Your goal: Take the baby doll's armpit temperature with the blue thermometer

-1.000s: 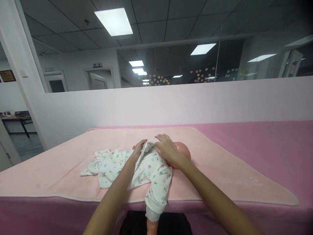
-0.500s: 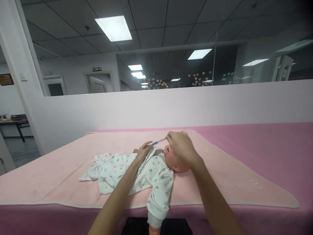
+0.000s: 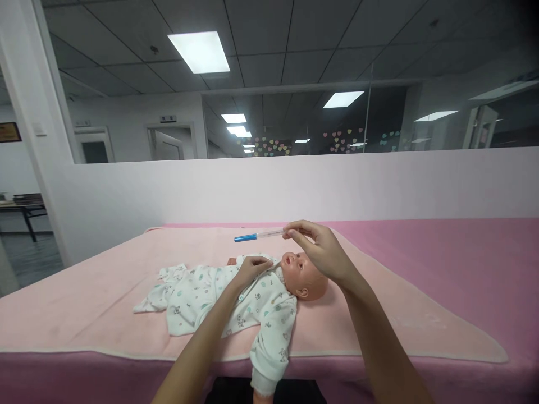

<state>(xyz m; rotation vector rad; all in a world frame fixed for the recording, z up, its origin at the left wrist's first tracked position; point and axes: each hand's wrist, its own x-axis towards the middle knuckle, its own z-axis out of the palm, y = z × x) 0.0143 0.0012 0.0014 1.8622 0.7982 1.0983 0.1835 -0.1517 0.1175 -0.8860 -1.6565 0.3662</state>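
Observation:
A baby doll point(image 3: 305, 275) lies on its back, head to the right, one arm hanging over the front edge. It wears a white printed baby gown point(image 3: 197, 297). My left hand point(image 3: 252, 270) rests on the doll's chest, its fingers closed on the gown near the collar. Above the doll's face, my right hand point(image 3: 318, 247) pinches the right end of a thermometer point(image 3: 263, 234). This is a slim clear tube with a blue left end, held almost level in the air and apart from the doll.
A pink blanket point(image 3: 105, 303) with a pale edge lies under the doll, over a darker pink cover point(image 3: 463, 269). Behind stands a low white wall point(image 3: 295, 185) with glass above it. A table point(image 3: 25, 207) is far left.
My right hand has lifted a little off the doll's head, and the thermometer has swung clear of the chest, nearly level. My left hand is lower at the collar.

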